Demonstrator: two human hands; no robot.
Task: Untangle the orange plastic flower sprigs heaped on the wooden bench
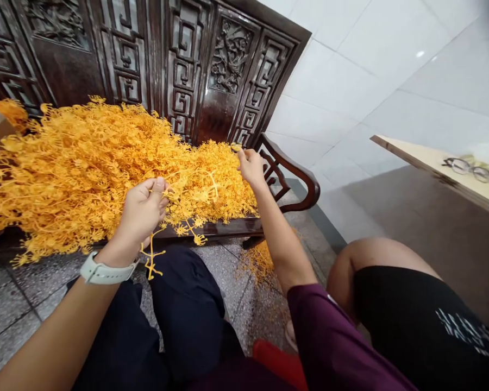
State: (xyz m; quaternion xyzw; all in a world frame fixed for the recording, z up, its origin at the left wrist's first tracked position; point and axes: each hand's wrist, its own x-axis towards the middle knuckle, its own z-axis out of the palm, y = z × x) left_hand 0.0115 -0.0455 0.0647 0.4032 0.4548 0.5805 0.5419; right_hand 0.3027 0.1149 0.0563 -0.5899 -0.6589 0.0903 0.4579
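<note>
A big heap of orange plastic sprigs (pixel 77 163) lies on the seat of a dark carved wooden bench (pixel 212 228). My left hand (pixel 142 209), with a pale watch on the wrist, is closed on one orange sprig (pixel 150 255) whose stem hangs down over the bench edge. My right hand (pixel 250 165) reaches farther, its fingers pinched on a small piece at the right end of the heap. My dark trousers (pixel 179 304) fill the bottom of the view.
Another person's bare knee and black shorts (pixel 391 293) sit close on the right. A pale table edge with spectacles (pixel 468 169) on it stands at far right. More orange sprigs (pixel 258 263) lie on the speckled floor under the bench armrest (pixel 297 179).
</note>
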